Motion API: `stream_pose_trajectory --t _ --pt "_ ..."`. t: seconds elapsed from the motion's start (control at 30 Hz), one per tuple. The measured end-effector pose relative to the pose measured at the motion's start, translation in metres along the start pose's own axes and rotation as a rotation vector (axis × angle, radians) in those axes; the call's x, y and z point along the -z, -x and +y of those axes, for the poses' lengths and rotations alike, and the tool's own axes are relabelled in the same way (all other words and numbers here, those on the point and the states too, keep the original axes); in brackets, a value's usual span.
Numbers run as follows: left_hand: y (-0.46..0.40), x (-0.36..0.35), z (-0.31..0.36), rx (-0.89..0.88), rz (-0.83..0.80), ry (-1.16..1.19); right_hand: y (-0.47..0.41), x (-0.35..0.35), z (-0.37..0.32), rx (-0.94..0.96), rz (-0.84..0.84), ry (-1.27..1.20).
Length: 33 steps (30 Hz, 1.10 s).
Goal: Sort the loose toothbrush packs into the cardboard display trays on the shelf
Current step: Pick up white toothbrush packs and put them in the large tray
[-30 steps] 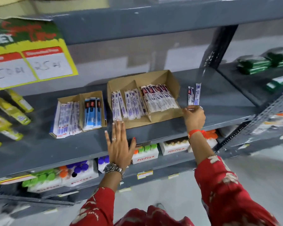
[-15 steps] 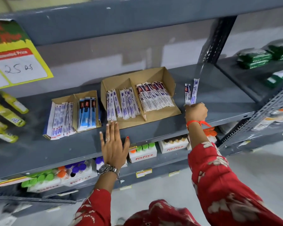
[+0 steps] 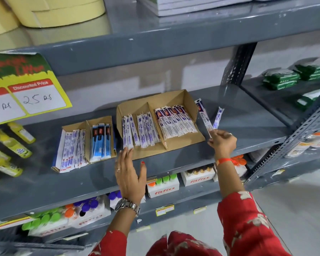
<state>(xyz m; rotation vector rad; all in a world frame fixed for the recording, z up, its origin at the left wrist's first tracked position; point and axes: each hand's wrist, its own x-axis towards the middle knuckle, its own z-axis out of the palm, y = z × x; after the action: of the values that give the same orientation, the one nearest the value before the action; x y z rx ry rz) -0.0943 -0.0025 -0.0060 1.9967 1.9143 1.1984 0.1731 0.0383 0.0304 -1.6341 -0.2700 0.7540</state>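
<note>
Our right hand (image 3: 222,143) pinches two toothbrush packs (image 3: 204,117) by their lower ends, fanned apart, just right of the large cardboard tray (image 3: 189,100). Our left hand (image 3: 130,172) lies open and flat on the shelf (image 3: 44,182), fingertips touching that tray's front edge, holding nothing. We'd brace the tray there, match each pack's print to its compartment, and lay it in flat, one at a time.
</note>
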Motion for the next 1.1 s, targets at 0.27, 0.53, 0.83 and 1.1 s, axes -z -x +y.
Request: stream_pose_trajectory --t 0.27,0.53,0.83,1.1 --pt "-0.038 0.014 0.055 0.022 0.004 0.654 0.045 0.001 0.003 -0.055 -0.155 -0.288" --pt "-0.064 0.02 0.071 0.418 -0.293 1.147 0.088 -0.013 0.003 0.078 -0.455 -0.271" --pt "-0.092 0.06 0.065 0.566 -0.462 1.741 0.117 -0.032 -0.008 0.131 -0.828 -0.124" --pt "-0.095 0.088 0.063 0.378 -0.586 1.829 0.125 -0.036 -0.007 0.16 -0.883 -0.151"
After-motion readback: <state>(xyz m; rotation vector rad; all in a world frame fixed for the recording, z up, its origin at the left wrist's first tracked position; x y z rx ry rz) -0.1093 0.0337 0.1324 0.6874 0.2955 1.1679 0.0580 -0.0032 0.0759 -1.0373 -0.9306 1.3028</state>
